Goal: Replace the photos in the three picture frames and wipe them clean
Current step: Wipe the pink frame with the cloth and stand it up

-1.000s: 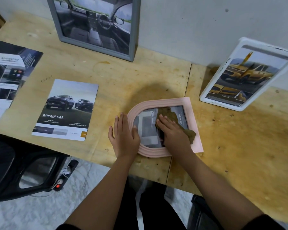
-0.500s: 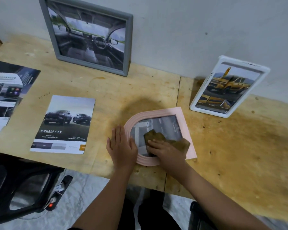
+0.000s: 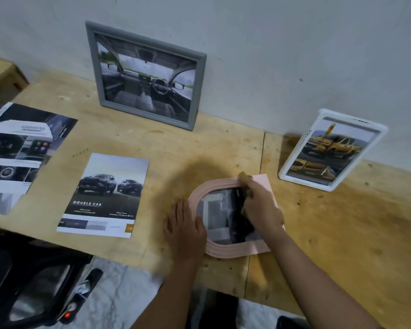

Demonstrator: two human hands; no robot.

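Pink is the frame [image 3: 226, 251] under attention: it lies flat near the front edge of the plywood worktop [image 3: 176, 150], close to the seam between the two boards, with a photo already behind its glass. We find the left hand [image 3: 184, 227] laid flat on the curved left rim, fingers straight and together, steadying it. The right hand [image 3: 261, 206] bears down on a brown cloth [image 3: 243, 177] at the frame's far edge, fingers curled over the cloth; only a corner of it shows beyond the knuckles. We judge the wiping of this frame to be in progress and not yet finished. The grey frame [image 3: 145, 77] leans against the wall at the back of the worktop and the white frame [image 3: 331, 151] leans at the back right; both hold car photos, and we cannot tell from here whether either has been wiped. A car brochure [image 3: 105, 198] lies left of the pink frame near the front edge, and a second printed sheet [image 3: 22, 150] lies at the left edge; whether these are removed photos or spares we cannot say.
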